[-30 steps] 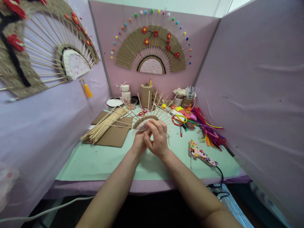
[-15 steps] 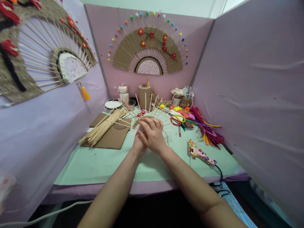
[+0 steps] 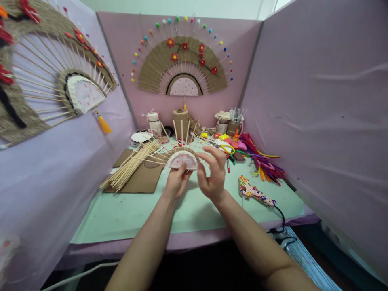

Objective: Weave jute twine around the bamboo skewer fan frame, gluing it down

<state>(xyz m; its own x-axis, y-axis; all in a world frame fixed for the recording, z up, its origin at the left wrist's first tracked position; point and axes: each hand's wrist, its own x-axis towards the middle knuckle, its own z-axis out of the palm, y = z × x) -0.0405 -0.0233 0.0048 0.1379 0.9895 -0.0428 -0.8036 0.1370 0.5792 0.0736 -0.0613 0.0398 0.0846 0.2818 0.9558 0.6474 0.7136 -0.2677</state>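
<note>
My left hand [image 3: 178,181] grips a half-made fan [image 3: 183,160] by its lower edge, thumb in front and fingers behind. The fan has a half-round centre of white cloth with pink spots, a band of brown twine around its curve, and bare wooden sticks spreading outward. Beside the fan's right end is my right hand [image 3: 213,173], its fingers curved and apart; I see nothing held in it. Whether its fingertips touch the sticks there I cannot tell.
Left lies a bundle of wooden sticks [image 3: 130,165] on cardboard [image 3: 151,182]. A corded glue gun [image 3: 256,192] lies right, below pipe cleaners [image 3: 266,163]. Scissors [image 3: 227,149], a twine roll [image 3: 180,121] and a white bottle [image 3: 154,123] are behind. A finished fan [image 3: 184,60] hangs on the back panel.
My right hand has come off the fan's front and moved right, its fingers spreading. The spotted cloth centre now shows. My left hand still holds the fan. The view has shifted slightly.
</note>
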